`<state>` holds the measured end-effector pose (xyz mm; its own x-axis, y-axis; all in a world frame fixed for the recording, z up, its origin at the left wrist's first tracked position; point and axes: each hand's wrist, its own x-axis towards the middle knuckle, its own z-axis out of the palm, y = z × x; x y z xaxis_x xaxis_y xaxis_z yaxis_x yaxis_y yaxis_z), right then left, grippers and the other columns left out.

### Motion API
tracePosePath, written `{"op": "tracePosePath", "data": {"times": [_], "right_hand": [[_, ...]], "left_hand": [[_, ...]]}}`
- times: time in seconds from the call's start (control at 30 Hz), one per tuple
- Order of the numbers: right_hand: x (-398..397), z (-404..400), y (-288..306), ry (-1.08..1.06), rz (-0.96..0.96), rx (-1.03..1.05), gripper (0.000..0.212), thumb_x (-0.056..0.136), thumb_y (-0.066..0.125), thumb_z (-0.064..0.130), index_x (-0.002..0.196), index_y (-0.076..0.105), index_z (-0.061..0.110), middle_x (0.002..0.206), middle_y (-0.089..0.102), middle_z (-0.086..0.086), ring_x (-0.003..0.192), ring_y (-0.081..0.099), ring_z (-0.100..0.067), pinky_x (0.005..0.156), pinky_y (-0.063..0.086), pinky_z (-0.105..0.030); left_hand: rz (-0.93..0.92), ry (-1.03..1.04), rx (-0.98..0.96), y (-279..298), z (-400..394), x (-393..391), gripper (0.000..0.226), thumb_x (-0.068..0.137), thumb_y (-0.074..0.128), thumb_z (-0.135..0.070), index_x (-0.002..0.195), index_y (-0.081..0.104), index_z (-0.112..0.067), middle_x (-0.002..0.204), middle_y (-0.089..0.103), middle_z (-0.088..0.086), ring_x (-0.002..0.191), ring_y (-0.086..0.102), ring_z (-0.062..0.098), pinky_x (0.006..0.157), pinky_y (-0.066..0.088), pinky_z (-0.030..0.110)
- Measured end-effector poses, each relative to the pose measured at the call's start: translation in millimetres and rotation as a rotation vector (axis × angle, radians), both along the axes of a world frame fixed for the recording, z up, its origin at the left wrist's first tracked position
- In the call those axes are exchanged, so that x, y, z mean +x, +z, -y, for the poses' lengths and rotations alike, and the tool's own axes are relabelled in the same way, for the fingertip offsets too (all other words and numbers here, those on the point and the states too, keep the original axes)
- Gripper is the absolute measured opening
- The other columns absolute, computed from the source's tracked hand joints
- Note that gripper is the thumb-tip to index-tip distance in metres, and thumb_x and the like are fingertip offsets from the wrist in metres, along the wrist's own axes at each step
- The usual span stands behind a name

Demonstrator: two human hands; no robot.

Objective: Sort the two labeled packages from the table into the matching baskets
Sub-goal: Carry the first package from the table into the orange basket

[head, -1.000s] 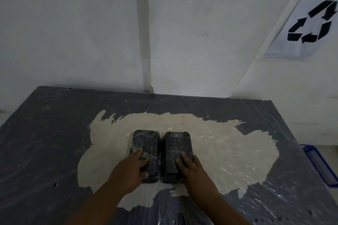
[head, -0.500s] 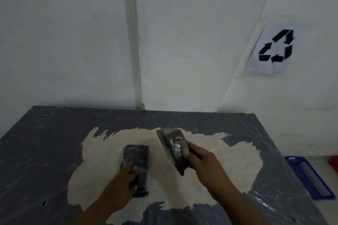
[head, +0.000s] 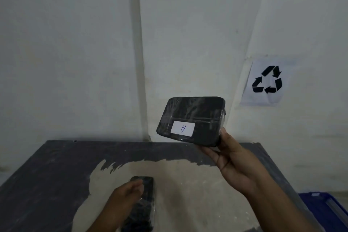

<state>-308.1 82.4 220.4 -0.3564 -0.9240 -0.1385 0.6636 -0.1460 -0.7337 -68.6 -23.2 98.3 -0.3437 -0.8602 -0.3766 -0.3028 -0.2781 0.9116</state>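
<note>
Only 1 view here, the head cam. The right hand (head: 232, 158) is closed around the lower right corner of a black package (head: 192, 119), thumb on the near face and fingers underneath, holding it up in the air over the table (head: 47, 171) with its underside turned toward the camera. There's a white sticker (head: 183, 128) on it with 1 handwritten letter in blue, looks like an "A", upside down from this angle.

The left hand (head: 124, 197) is curled down on the second package (head: 142, 203), which lies flat on the pale patch of the table. Whether it's actually gripping or just resting there, I can't tell.

Both are wrapped in shiny cling film, so I'd guess slick. They look rigid and light enough for 1 hand; grabbing across the short sides seems safest.

A recycling sign (head: 267, 79) is on the wall, and a blue basket (head: 323, 211) peeks in at the lower right.
</note>
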Motion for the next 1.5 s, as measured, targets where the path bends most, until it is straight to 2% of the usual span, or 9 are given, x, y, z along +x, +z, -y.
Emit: {"op": "tracePosePath", "data": {"times": [0.2, 0.3, 0.5, 0.6, 0.87, 1.07, 1.23, 1.37, 1.5], "right_hand": [[-1, -11, 14, 0.082, 0.150, -0.004, 0.048, 0.076, 0.062, 0.023, 0.119, 0.061, 0.000, 0.121, 0.066, -0.019, 0.112, 0.061, -0.042, 0.070, 0.062, -0.036], [0, -16, 13, 0.115, 0.180, -0.001, 0.044, 0.080, 0.059, 0.023, 0.119, 0.062, 0.001, 0.121, 0.066, -0.021, 0.108, 0.062, -0.045, 0.072, 0.062, -0.038], [7, -17, 4, 0.120, 0.187, -0.004, 0.047, 0.081, 0.058, 0.024, 0.122, 0.059, 0.001, 0.123, 0.064, -0.021, 0.114, 0.059, -0.043, 0.079, 0.059, -0.041], [10, -18, -1, 0.138, 0.167, 0.003, 0.048, 0.080, 0.058, 0.027, 0.122, 0.060, 0.002, 0.123, 0.065, -0.021, 0.114, 0.061, -0.039, 0.076, 0.061, -0.042], [3, -24, -9, 0.117, -0.150, 0.106, 0.034, 0.082, 0.055, 0.038, 0.102, 0.074, 0.017, 0.105, 0.074, -0.007, 0.084, 0.071, -0.020, 0.063, 0.057, -0.033], [-11, -28, -13, -0.133, -0.384, 0.269, 0.022, 0.091, 0.054, 0.026, 0.106, 0.065, 0.014, 0.100, 0.072, -0.007, 0.090, 0.064, -0.022, 0.069, 0.047, -0.034], [-21, -30, -1, -0.254, -0.675, 0.342, 0.016, 0.089, 0.059, 0.025, 0.103, 0.065, 0.020, 0.104, 0.071, -0.004, 0.099, 0.065, -0.021, 0.072, 0.050, -0.035], [-22, -30, 10, -0.263, -1.029, 0.353, 0.031, 0.089, 0.056, 0.039, 0.116, 0.062, 0.027, 0.116, 0.064, 0.006, 0.098, 0.058, -0.003, 0.075, 0.047, -0.021], [-18, -22, 19, -0.202, -1.160, 0.314, 0.048, 0.083, 0.058, 0.049, 0.130, 0.051, 0.037, 0.127, 0.058, 0.009, 0.102, 0.055, 0.000, 0.077, 0.039, -0.019]], "left_hand": [[-0.202, 0.129, -0.014, 35, -8, -11, 0.026, 0.089, 0.056, -0.006, 0.114, 0.061, 0.002, 0.095, 0.069, 0.015, 0.092, 0.063, 0.030, 0.095, 0.044, 0.048], [-0.419, 0.119, 0.010, 66, -16, -25, 0.027, 0.090, 0.053, -0.018, 0.114, 0.060, -0.007, 0.094, 0.071, 0.011, 0.092, 0.066, 0.027, 0.093, 0.046, 0.043], [-0.581, -0.104, 0.162, 115, -45, -57, 0.061, 0.053, 0.073, -0.050, 0.104, 0.067, -0.017, 0.100, 0.073, 0.012, 0.096, 0.070, 0.027, 0.084, 0.053, 0.042], [-0.646, -0.049, 0.148, 122, -52, -71, 0.053, 0.059, 0.073, -0.047, 0.105, 0.071, -0.019, 0.106, 0.072, 0.011, 0.103, 0.067, 0.026, 0.090, 0.051, 0.040], [-0.742, 0.065, 0.160, 125, -48, -78, 0.031, 0.069, 0.069, -0.030, 0.096, 0.072, -0.014, 0.082, 0.075, 0.007, 0.079, 0.068, 0.021, 0.087, 0.052, 0.042], [-0.594, 0.038, 0.033, 132, -20, -61, 0.026, 0.085, 0.059, -0.030, 0.100, 0.069, -0.011, 0.083, 0.077, 0.008, 0.069, 0.071, 0.021, 0.066, 0.057, 0.036], [-0.434, -0.007, -0.172, 146, 10, -42, 0.028, 0.085, 0.061, -0.035, 0.108, 0.070, -0.021, 0.098, 0.077, 0.003, 0.090, 0.069, 0.023, 0.079, 0.056, 0.036], [-0.286, -0.120, -0.323, 162, 26, -34, 0.026, 0.084, 0.063, -0.035, 0.108, 0.070, -0.028, 0.094, 0.077, -0.006, 0.079, 0.072, 0.007, 0.060, 0.054, 0.018], [-0.073, -0.266, -0.487, 175, 34, -35, 0.016, 0.085, 0.061, -0.037, 0.095, 0.072, -0.044, 0.096, 0.076, -0.013, 0.086, 0.070, 0.003, 0.074, 0.049, 0.020]]}}
